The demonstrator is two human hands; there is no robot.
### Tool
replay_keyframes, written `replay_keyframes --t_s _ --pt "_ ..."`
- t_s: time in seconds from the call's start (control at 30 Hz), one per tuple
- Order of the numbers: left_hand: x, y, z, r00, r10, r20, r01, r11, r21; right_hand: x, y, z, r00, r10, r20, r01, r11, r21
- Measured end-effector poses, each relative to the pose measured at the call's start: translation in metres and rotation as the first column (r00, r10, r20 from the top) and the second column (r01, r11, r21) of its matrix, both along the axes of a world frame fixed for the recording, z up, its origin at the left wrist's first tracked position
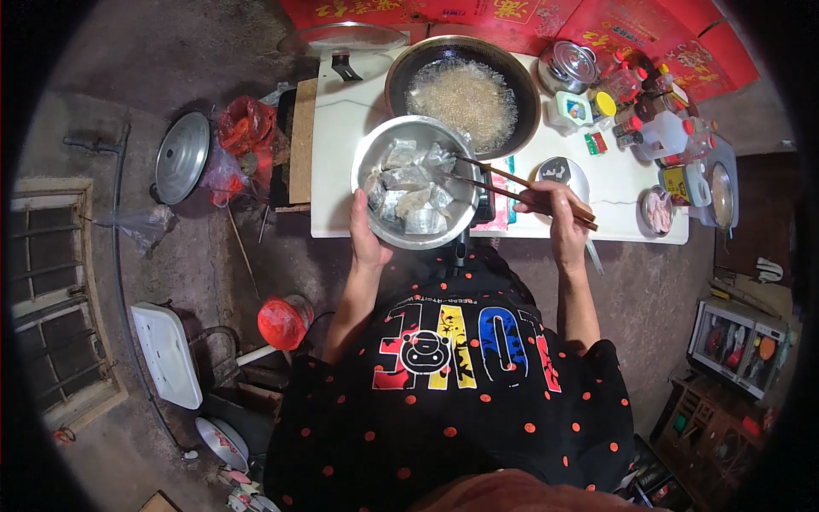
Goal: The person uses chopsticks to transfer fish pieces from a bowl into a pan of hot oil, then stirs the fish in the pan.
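My left hand (368, 233) grips the left rim of a round metal bowl (359, 192), held up in front of me. Several silvery pieces of fish (409, 198) lie in it. My right hand (558, 214) holds a pair of wooden chopsticks (512, 185), whose tips reach over the bowl's right side and meet the fish there. Whether they pinch a piece I cannot tell. Just beyond the bowl, a dark wok (398, 83) contains bubbling oil (467, 102). The bowl hides part of the wok's near rim.
A metal ladle (579, 185) lies right of the bowl, its handle past the counter edge. Bottles (624, 83), a lidded pot (568, 67) and a small bowl of pale meat (658, 211) crowd the right side. A glass lid (358, 38) stands behind, left of the wok.
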State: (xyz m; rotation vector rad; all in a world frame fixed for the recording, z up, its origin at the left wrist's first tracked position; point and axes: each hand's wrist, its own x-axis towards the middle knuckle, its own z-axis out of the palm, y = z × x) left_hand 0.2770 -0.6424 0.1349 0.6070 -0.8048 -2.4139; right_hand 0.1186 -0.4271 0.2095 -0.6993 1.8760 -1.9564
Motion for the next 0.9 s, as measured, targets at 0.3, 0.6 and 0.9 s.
replay_keyframes --t_s 0.3,0.6,0.9 --pt "-0.003 0.001 0.000 0.998 -0.049 -0.048 0.052 0.997 0.051 -0.051 0.005 -0.078 0.680 -0.141 0.719 0.373 0.911 -0.174" --pt "-0.005 0.002 -0.004 1.000 -0.023 -0.005 0.024 0.997 0.072 -0.114 -0.032 -0.072 0.758 -0.166 0.630 0.395 0.886 -0.243" --pt "0.018 0.002 0.002 0.999 0.051 0.001 -0.051 0.997 0.065 -0.172 -0.169 -0.087 0.984 -0.012 -0.179 0.011 1.000 -0.006"
